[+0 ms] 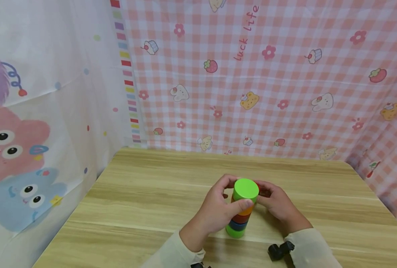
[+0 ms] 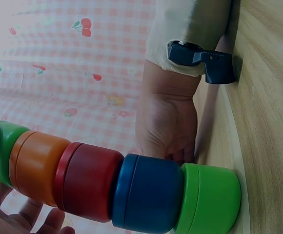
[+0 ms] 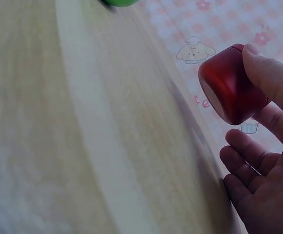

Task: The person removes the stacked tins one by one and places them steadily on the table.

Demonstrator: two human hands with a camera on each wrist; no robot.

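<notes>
A stack of several toy cylinders stands on the table: a light green one [image 2: 212, 197] at the bottom, then blue [image 2: 149, 192], dark red [image 2: 88, 180], orange [image 2: 39, 165] and a green cylinder [image 1: 246, 189] on top. Each has a seam near one end. My left hand [image 1: 215, 208] holds the top green cylinder, thumb on the near side, fingers curving behind. Behind the stack, my right hand [image 1: 278, 203] pinches a separate red cylinder [image 3: 234, 85] between thumb and index finger, above the table. In the head view the stack mostly hides that cylinder.
The wood-grain table [image 1: 144, 201] extends around the stack. A pink checked cloth [image 1: 198, 82] hangs behind it, and a white printed cloth [image 1: 74, 123] hangs on the left. A black device [image 1: 280, 251] sits at the right sleeve.
</notes>
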